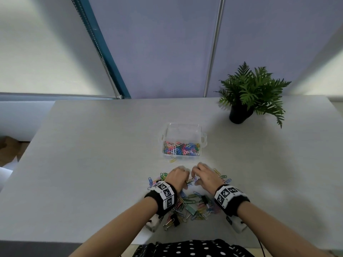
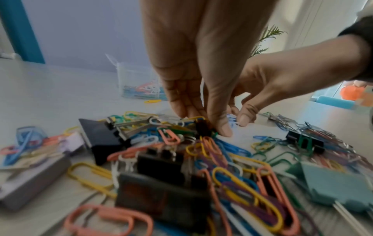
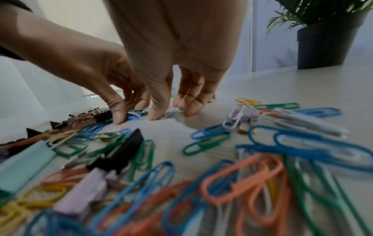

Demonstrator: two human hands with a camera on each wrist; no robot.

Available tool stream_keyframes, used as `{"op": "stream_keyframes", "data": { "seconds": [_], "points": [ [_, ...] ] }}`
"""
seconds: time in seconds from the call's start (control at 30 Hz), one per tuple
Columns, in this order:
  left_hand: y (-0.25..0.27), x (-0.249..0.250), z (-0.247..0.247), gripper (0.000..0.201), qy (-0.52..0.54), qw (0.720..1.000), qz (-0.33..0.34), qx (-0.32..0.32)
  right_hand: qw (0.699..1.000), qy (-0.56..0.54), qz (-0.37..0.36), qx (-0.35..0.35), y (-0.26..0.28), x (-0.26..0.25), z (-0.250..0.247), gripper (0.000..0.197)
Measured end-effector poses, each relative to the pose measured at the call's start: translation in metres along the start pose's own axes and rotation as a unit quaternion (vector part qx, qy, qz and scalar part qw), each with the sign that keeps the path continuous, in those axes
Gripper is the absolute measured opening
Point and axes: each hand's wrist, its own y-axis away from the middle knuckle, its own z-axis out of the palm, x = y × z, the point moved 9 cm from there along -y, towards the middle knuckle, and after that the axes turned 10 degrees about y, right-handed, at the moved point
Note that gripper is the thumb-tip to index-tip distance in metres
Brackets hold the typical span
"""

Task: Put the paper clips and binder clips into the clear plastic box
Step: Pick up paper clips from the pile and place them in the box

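Resting on a grey table (image 1: pixel 92 145) before a lilac wall (image 1: pixel 167 43), both hands (image 1: pixel 189 178) pinch paper clips (image 1: pixel 193 201).

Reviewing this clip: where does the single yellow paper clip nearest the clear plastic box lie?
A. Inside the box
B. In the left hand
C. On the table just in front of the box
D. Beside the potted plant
C: the yellow paper clip lies on the table just outside the clear plastic box, on its near side.

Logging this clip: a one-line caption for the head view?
Both hands gather paper clips on the table before a partly filled clear box.
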Motion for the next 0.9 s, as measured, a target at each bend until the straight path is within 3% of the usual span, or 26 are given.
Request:
{"op": "stream_keyframes", "data": {
  "seconds": [0.23,0.47,0.57,0.7,0.9],
  "points": [
    [-0.004,-0.009,-0.011,0.019,0.137,0.99,-0.027,0.019,0.999,-0.008,0.017,-0.028,-0.004,0.005,-0.004,0.019],
    [-0.005,-0.016,-0.031,0.016,0.246,0.969,-0.005,0.033,0.985,-0.157,0.065,-0.005,0.003,0.023,-0.015,0.04],
    [-0.009,-0.021,-0.042,0.015,0.263,0.964,0.007,0.04,0.976,-0.202,0.078,0.004,0.001,0.028,-0.021,0.035],
    [-0.012,-0.025,-0.064,0.014,0.271,0.96,0.016,0.07,0.991,-0.124,0.041,0.017,-0.011,0.014,-0.033,0.012],
    [-0.025,-0.028,-0.116,0.015,0.247,0.958,0.001,0.143,0.997,0.038,-0.009,-0.064,-0.018,-0.02,-0.007,0.02]
  ]
}}
